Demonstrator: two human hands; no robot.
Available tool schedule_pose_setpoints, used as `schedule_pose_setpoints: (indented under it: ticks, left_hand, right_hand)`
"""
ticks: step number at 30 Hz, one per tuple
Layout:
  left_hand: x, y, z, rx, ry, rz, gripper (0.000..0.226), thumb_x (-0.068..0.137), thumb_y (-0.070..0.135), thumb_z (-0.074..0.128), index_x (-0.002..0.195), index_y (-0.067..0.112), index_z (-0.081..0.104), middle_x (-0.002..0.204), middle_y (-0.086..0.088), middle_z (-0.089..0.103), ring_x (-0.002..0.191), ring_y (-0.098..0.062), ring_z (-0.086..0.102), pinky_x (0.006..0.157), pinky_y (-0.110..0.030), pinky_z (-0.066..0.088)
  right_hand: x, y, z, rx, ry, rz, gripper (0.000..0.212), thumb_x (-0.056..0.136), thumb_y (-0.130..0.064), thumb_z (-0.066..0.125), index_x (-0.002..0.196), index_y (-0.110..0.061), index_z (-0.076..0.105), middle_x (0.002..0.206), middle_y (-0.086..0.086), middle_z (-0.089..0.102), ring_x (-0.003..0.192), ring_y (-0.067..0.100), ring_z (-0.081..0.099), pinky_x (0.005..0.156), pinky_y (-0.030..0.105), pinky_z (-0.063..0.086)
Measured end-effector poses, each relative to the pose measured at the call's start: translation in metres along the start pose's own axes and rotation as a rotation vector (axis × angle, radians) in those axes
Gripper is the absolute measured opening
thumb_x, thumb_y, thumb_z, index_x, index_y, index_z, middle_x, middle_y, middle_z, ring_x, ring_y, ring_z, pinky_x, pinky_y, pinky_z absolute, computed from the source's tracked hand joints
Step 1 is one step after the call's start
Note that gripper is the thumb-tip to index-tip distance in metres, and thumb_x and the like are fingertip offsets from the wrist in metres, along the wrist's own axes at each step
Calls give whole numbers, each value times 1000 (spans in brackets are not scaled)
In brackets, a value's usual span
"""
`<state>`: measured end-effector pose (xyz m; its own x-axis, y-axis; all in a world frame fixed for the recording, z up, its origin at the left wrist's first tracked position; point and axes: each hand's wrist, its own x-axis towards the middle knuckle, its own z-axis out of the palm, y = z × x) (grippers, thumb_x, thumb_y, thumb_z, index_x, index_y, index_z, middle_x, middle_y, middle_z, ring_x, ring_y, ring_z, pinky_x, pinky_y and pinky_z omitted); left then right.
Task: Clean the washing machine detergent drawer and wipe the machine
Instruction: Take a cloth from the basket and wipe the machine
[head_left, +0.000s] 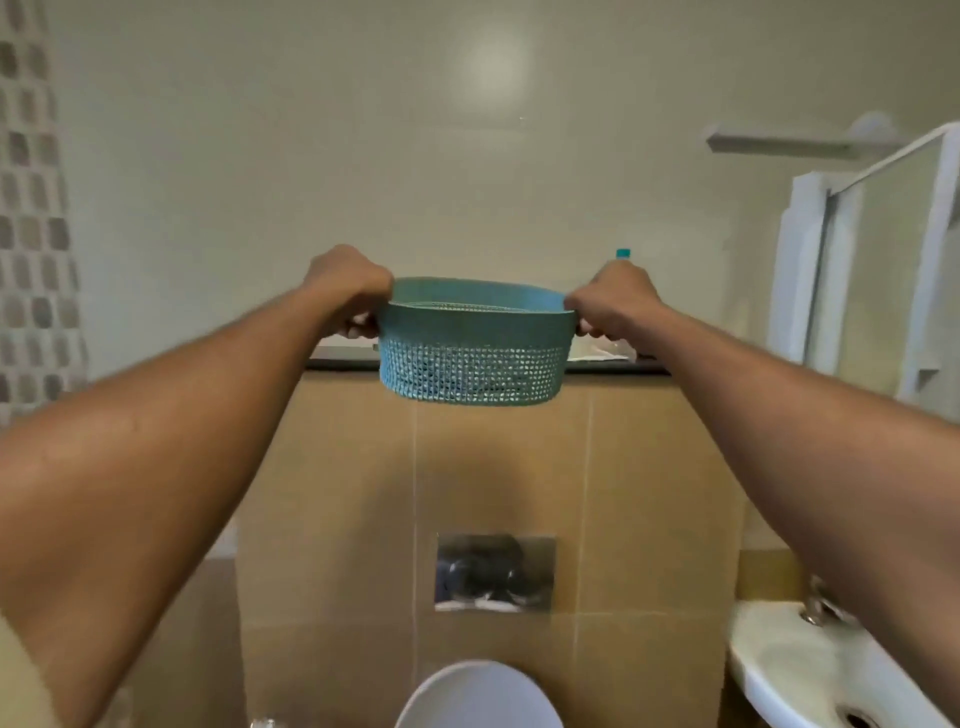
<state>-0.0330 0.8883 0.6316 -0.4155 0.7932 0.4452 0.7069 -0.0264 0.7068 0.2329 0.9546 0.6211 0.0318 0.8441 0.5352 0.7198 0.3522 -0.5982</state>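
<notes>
The teal oval plastic basket (475, 358), perforated in its lower wall, is held aloft: the left hand (350, 291) curls round its left handle, the right hand (613, 301) round the right. Its contents cannot be told. Just behind the grip runs a dark ledge (343, 361); below it is a white toilet lid (478, 696).

left hand (349, 291) + right hand (615, 301) = 2 | basket (470, 364) = 1 | toilet (478, 696) = 1 | sink (779, 670) = 1

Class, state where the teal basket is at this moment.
In the head view the teal basket is central, gripped at its ends by the left hand and right hand, before the dark ledge above the toilet.
</notes>
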Motion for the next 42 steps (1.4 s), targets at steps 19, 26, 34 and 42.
schedule_pose_setpoints:
  ticks: [19, 26, 34, 42]
  left_hand:
    - [243, -196, -10, -430, 262, -226, 43, 85, 32, 56, 111, -2, 60, 106, -20, 65, 86, -33, 63, 70, -40, 49]
    - [233, -220, 1, -480, 103, -134, 107, 60, 93, 45, 126, 10, 61, 124, -8, 64, 110, -30, 63, 99, -49, 50]
    - [249, -263, 23, -297, 63, 131, 101, 45, 73, 89, 129, 26, 57, 120, 9, 70, 108, -10, 68, 96, -38, 57]
    - [255, -270, 24, -291, 68, 131, 108, 42, 81, 84, 131, 25, 54, 121, 8, 69, 110, -13, 66, 98, -41, 55]
  right_hand:
    - [168, -125, 252, 132, -117, -41, 16, 80, -19, 56, 80, -7, 66, 80, 8, 70, 63, 24, 60, 54, 27, 42]
    - [153, -114, 292, 427, -221, -33, 78, 88, -73, 44, 106, 0, 66, 101, 16, 71, 85, 29, 68, 81, 44, 56]
    - [136, -102, 321, 278, -227, -351, 63, 78, -61, 74, 125, -22, 61, 107, -9, 64, 90, 8, 60, 64, 16, 43]
    - [129, -103, 324, 76, -188, -407, 53, 87, -69, 58, 124, -31, 63, 111, -7, 69, 97, 16, 65, 77, 32, 52]
